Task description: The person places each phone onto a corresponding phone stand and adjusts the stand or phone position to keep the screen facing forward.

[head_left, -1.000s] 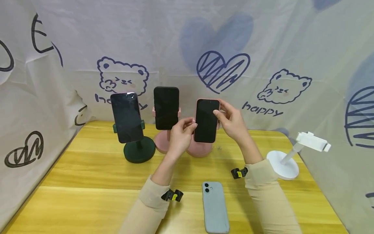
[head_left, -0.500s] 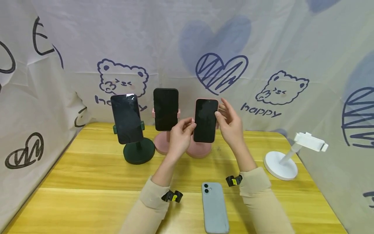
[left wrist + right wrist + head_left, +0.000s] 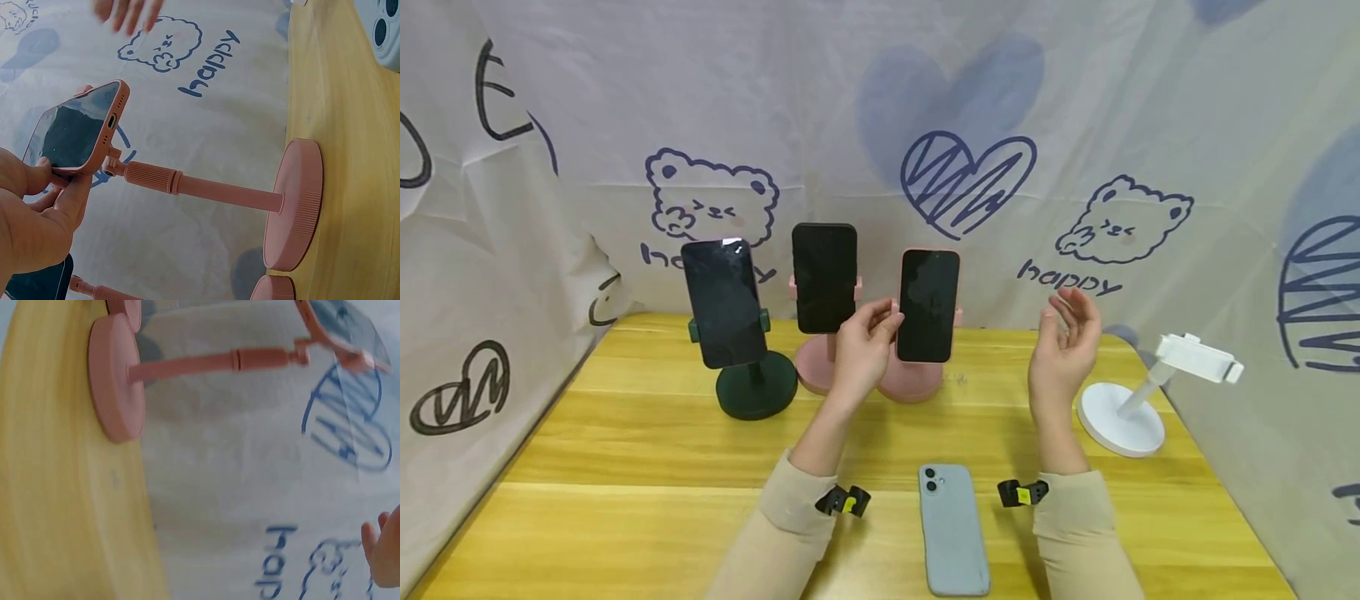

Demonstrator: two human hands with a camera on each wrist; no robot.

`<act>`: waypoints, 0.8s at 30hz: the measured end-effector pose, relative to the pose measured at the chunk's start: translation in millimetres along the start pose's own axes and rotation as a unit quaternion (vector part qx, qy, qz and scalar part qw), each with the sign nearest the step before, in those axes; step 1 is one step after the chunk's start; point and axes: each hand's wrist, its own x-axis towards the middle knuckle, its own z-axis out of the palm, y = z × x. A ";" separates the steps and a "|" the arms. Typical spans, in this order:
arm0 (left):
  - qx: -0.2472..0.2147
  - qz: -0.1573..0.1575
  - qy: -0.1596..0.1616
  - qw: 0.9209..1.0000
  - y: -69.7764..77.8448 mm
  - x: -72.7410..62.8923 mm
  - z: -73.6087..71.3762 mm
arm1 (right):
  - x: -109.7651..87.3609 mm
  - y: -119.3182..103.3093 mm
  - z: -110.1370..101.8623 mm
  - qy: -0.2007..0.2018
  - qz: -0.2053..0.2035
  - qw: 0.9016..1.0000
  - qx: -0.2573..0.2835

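Note:
A pink-cased smartphone (image 3: 928, 307) sits upright in the clamp of a pink phone stand (image 3: 910, 382). My left hand (image 3: 867, 340) pinches the left edge of this phone beside the clamp arm; in the left wrist view its thumb lies at the screen's edge and its fingers go behind. Off to the right, my right hand (image 3: 1064, 354) is in the air with nothing in it, fingers loosely bent. It lies between the held phone and a white phone stand (image 3: 1124, 419), whose clamp holds no phone. The right wrist view catches only part of the right hand (image 3: 384, 550).
Left of the held phone, a second pink stand (image 3: 815, 364) carries a black phone (image 3: 825, 279). Further left, a dark green stand (image 3: 757, 386) bears a tilted phone (image 3: 725, 303). A pale phone (image 3: 954, 529) lies face down near the front of the wooden table (image 3: 647, 500).
My right hand has let go of the pink-cased phone's right edge and moved right, towards the white stand. The left hand stays on the phone's left edge.

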 end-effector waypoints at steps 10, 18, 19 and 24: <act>-0.001 -0.003 -0.004 1.000 -1.6 1.1 -0.4 | 17.7 29.4 -49.3 0.175 0.116 0.977 0.033; 0.000 -0.005 -0.006 1.000 -1.1 0.7 -1.3 | 23.5 45.1 -82.8 0.272 0.159 0.949 0.012; 0.000 -0.006 -0.005 1.000 -0.9 0.8 -1.4 | 24.1 46.4 -86.7 0.278 0.165 0.946 0.005; 0.003 -0.010 -0.005 1.000 -0.1 0.9 -1.5 | 27.9 52.3 -101.8 0.303 0.164 0.939 -0.014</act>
